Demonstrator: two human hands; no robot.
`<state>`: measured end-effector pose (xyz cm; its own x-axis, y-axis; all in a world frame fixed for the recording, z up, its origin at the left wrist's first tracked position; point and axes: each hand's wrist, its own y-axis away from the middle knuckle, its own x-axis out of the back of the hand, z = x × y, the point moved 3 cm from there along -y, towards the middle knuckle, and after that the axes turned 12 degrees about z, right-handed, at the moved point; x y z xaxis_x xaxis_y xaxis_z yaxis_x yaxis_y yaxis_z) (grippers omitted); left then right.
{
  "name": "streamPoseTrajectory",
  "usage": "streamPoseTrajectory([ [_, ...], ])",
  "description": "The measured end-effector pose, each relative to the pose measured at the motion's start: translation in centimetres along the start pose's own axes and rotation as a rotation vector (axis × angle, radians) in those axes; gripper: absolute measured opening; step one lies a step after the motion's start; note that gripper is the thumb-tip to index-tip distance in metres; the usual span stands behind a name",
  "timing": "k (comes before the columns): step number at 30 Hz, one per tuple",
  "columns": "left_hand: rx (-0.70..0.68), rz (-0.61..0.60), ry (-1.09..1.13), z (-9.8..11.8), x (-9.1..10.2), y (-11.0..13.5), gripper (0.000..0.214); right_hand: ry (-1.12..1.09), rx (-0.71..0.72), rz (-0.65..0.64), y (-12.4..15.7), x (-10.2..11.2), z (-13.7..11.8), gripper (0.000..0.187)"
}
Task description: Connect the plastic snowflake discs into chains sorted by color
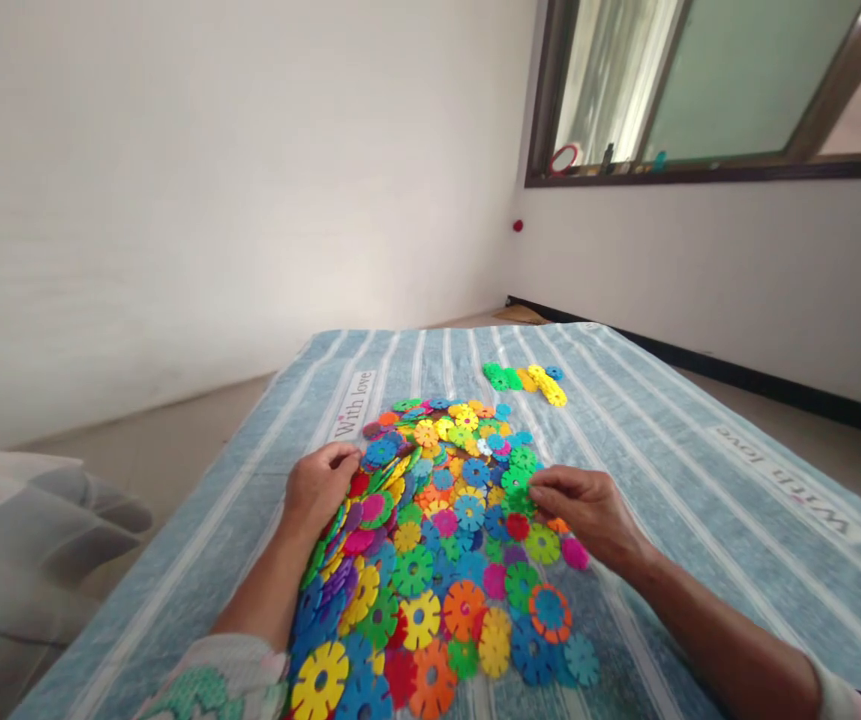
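Observation:
A heap of notched plastic discs (pixel 420 619) in many colours covers the middle of the cloth. My left hand (pixel 320 487) rests at the heap's left edge, its thumb and fingers drawn together beside a blue notched disc (pixel 380 452); whether anything is between them is hidden. On the right side, my right hand (pixel 589 508) pinches at the edge of a green notched disc (pixel 518 480), which lies among other green ones. Farther back, apart from the heap, lie green discs (pixel 501 377), a row of overlapping yellow discs (pixel 548 386) and a blue disc (pixel 554 373).
A blue-grey striped cloth (pixel 700 480) with printed lettering covers the table. To the left stands a chair-like shape under a whitish translucent cover (pixel 17 560). White walls (pixel 250 180) meet behind, with a window (pixel 745 80) at upper right and small items on its sill.

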<state>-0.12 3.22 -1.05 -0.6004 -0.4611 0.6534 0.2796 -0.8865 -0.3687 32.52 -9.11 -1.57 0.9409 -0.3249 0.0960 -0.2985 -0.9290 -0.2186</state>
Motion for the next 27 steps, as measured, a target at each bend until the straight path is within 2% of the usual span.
streamPoseTrajectory([
  [6,0.029,0.005,-0.005,-0.1,0.1,-0.1,0.030,0.227,0.228,0.157,-10.9,2.0,0.8,0.026],
  [10,0.043,0.004,-0.012,-0.2,0.2,-0.1,0.029,0.622,0.334,0.119,-17.6,0.9,1.2,0.028],
  [12,0.056,-0.003,-0.017,-0.2,0.3,-0.1,0.030,0.721,0.355,0.088,-19.8,-0.1,1.4,0.028],
  [15,0.072,-0.004,-0.025,-0.2,0.4,0.0,0.031,0.802,0.381,0.032,-22.0,-1.7,2.1,0.025],
  [19,0.074,-0.008,-0.006,-0.1,0.3,0.1,0.030,0.930,0.417,-0.041,-23.5,-3.2,3.1,0.023],
  [27,0.095,0.001,-0.008,0.2,0.5,0.4,0.030,1.108,0.467,-0.089,-24.2,-4.0,3.6,0.030],
])
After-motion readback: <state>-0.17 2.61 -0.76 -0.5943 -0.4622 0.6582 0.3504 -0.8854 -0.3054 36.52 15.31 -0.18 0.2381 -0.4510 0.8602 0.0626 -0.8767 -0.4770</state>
